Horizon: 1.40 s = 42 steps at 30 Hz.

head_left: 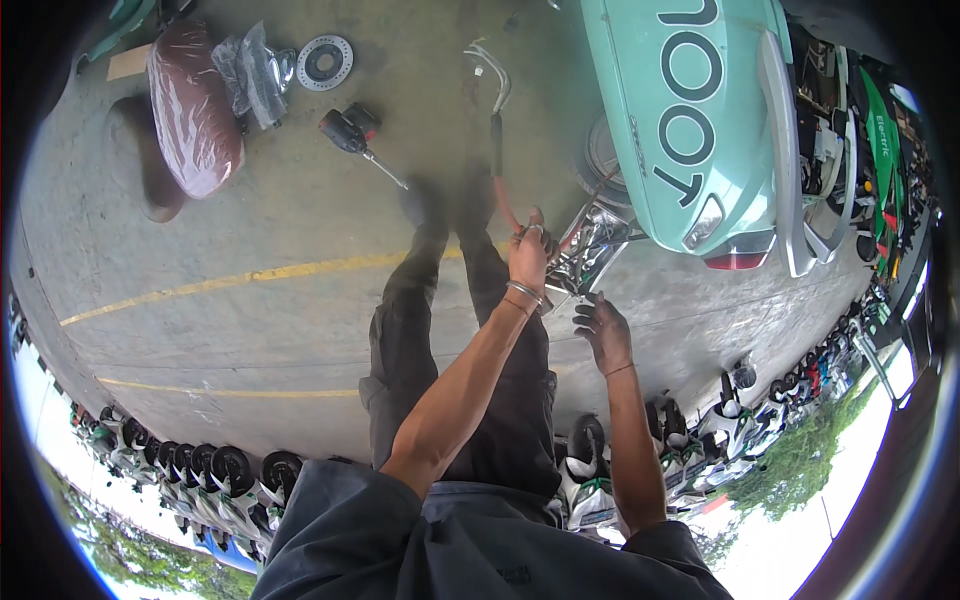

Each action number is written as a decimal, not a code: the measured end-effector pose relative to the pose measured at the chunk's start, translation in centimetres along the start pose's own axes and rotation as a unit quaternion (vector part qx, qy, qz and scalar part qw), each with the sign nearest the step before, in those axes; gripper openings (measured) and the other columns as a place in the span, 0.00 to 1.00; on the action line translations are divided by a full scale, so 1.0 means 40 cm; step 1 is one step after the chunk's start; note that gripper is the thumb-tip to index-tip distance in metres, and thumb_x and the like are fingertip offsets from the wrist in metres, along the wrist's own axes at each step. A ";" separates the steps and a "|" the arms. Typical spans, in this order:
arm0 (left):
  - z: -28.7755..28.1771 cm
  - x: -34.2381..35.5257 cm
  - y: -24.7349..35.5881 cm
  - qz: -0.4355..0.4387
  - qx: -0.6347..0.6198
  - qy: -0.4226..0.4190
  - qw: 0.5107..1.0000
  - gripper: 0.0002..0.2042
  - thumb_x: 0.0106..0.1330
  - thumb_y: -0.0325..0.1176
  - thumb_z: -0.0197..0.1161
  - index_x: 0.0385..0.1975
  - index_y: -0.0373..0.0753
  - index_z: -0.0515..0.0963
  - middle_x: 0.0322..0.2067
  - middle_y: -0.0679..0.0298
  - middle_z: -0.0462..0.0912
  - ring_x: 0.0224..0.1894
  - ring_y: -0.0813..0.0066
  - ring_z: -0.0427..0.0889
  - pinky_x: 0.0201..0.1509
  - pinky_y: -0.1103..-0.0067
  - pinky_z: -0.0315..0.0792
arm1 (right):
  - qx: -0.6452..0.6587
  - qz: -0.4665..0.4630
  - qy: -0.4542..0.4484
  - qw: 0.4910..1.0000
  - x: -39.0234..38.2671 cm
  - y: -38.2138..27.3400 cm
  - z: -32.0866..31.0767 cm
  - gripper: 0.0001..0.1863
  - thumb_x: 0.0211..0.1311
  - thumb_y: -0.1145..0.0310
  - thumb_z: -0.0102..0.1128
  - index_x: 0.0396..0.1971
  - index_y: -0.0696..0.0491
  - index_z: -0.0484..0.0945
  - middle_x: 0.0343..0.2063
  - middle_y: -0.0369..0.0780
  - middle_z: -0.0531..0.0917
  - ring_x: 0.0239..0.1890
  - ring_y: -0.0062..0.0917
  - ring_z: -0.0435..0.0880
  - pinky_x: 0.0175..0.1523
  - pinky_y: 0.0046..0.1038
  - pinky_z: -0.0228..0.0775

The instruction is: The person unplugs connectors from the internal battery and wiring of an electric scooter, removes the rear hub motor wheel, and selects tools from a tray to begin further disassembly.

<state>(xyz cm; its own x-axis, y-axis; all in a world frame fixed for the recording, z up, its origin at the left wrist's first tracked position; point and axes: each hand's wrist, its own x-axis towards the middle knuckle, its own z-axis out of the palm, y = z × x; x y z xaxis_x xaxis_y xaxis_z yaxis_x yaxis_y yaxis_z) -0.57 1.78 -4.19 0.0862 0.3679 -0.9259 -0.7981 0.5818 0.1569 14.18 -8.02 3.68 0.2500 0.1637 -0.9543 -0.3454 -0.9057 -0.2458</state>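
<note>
My left hand (530,258) is closed around a red cable (506,203). Above the hand the cable passes into a black sleeve (496,140), and pale wire ends (502,85) curve out beyond it onto the floor. My right hand (606,338) is lower and to the right, its fingers partly bent and apart, close to the metal frame (590,262) at the end of a mint-green scooter (690,110). No held thing can be made out in it. Part of the frame is hidden behind my left hand.
A power drill (348,128) with a long bit lies on the concrete floor. Further left are a wrapped brown scooter seat (195,110), clear plastic bags (255,75) and a brake disc (325,62). Rows of parked scooters (215,470) stand behind me. Yellow lines (270,273) cross the floor.
</note>
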 end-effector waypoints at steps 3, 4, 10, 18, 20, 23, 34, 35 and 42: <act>-0.038 0.004 0.011 0.030 0.028 -0.009 0.999 0.23 0.73 0.42 0.49 0.13 0.47 0.57 0.11 0.74 0.54 0.14 0.79 0.54 0.21 0.78 0.54 | 0.186 -0.048 -0.027 0.981 0.193 -0.014 0.113 0.24 0.69 0.54 0.47 0.54 0.58 0.64 0.45 0.48 0.75 0.46 0.39 0.78 0.50 0.42 0.73; -0.056 -0.003 0.003 0.034 0.021 -0.006 0.999 0.22 0.73 0.42 0.49 0.13 0.47 0.57 0.11 0.73 0.54 0.14 0.79 0.54 0.21 0.77 0.54 | 0.226 -0.077 -0.024 0.971 0.222 -0.048 0.174 0.23 0.70 0.55 0.45 0.55 0.57 0.61 0.48 0.50 0.72 0.48 0.43 0.77 0.52 0.46 0.73; -0.056 -0.040 -0.021 0.047 0.013 -0.036 0.998 0.21 0.73 0.40 0.49 0.14 0.46 0.58 0.13 0.73 0.54 0.15 0.78 0.56 0.21 0.77 0.55 | 0.318 -0.052 0.071 0.944 0.357 -0.022 0.212 0.05 0.67 0.64 0.48 0.36 0.48 0.68 0.16 0.33 0.68 0.14 0.20 0.65 0.18 0.24 0.55; -0.322 -0.139 0.034 0.019 0.145 -0.081 0.986 0.18 0.71 0.40 0.53 0.17 0.46 0.60 0.14 0.75 0.55 0.14 0.83 0.55 0.18 0.79 0.50 | 0.363 -0.077 0.053 0.927 0.228 0.243 0.338 0.06 0.68 0.62 0.50 0.34 0.47 0.71 0.13 0.30 0.61 0.11 0.16 0.58 0.15 0.22 0.48; -0.408 -0.184 0.051 0.022 0.154 -0.106 0.982 0.19 0.71 0.39 0.52 0.15 0.47 0.59 0.13 0.75 0.54 0.14 0.83 0.54 0.19 0.80 0.49 | 0.348 -0.055 0.075 0.933 0.183 0.317 0.376 0.07 0.70 0.60 0.48 0.37 0.47 0.72 0.12 0.30 0.60 0.10 0.16 0.58 0.14 0.22 0.49; -0.534 -0.245 0.062 0.041 0.160 -0.092 0.982 0.22 0.71 0.38 0.51 0.12 0.47 0.57 0.12 0.75 0.52 0.14 0.82 0.53 0.19 0.80 0.49 | 0.307 -0.053 0.089 0.946 0.133 0.437 0.431 0.09 0.71 0.60 0.47 0.39 0.47 0.72 0.12 0.30 0.61 0.10 0.18 0.60 0.14 0.23 0.51; -1.075 -0.474 0.096 0.030 0.090 -0.075 0.993 0.21 0.73 0.39 0.44 0.14 0.46 0.55 0.11 0.71 0.50 0.13 0.75 0.52 0.25 0.75 0.59 | 0.028 -0.115 0.114 0.986 -0.052 0.946 0.583 0.19 0.71 0.57 0.41 0.38 0.57 0.74 0.16 0.41 0.73 0.14 0.30 0.75 0.15 0.32 0.65; -1.127 -0.492 0.106 0.033 0.089 -0.086 0.992 0.21 0.73 0.39 0.44 0.14 0.46 0.55 0.11 0.71 0.50 0.13 0.75 0.52 0.25 0.75 0.59 | 0.002 -0.122 0.115 0.986 -0.067 0.999 0.606 0.20 0.71 0.57 0.39 0.38 0.59 0.75 0.18 0.44 0.76 0.15 0.33 0.79 0.16 0.35 0.67; -1.471 -0.616 0.169 0.044 0.096 -0.088 0.990 0.23 0.74 0.41 0.42 0.11 0.47 0.53 0.10 0.71 0.49 0.13 0.74 0.51 0.29 0.73 0.62 | -0.172 -0.262 0.181 0.932 -0.098 1.370 0.741 0.18 0.70 0.60 0.41 0.40 0.60 0.74 0.30 0.54 0.82 0.30 0.46 0.83 0.36 0.43 0.74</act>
<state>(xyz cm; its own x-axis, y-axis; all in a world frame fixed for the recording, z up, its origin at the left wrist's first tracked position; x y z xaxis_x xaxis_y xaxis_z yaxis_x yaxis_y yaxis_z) -43.20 -46.03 -0.56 0.1385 0.5343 -0.8338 -0.6802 0.6633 0.3120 -32.52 -46.71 -11.09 0.6129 0.5327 -0.5835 0.2054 -0.8205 -0.5334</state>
